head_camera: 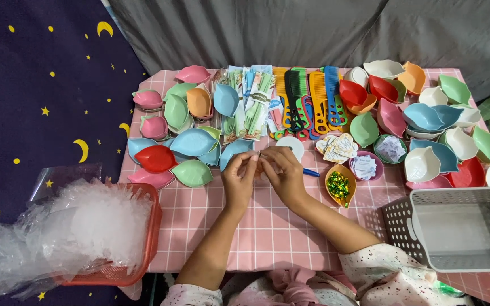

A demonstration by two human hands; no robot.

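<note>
Both hands meet at table (pixel 267 226) centre. Left hand (pixel 239 178) and right hand (pixel 282 173) have fingertips pinched together on a small thin item (pixel 259 161); too small to tell what. Blue pen (pixel 311 172) just at 3 o'clock of the right hand. Yellow dish (pixel 340 186) of glittery bits further at 3. Combs (pixel 307 99) at 12. Leaf-shaped bowls (pixel 191 141) at 10. Red basket (pixel 120 272) of plastic bags at 8. Grey crate (pixel 460 226) at 4.

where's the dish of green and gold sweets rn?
Head view, right of the right hand: orange leaf dish of sweets on the pink table, below the paper hearts.
</note>
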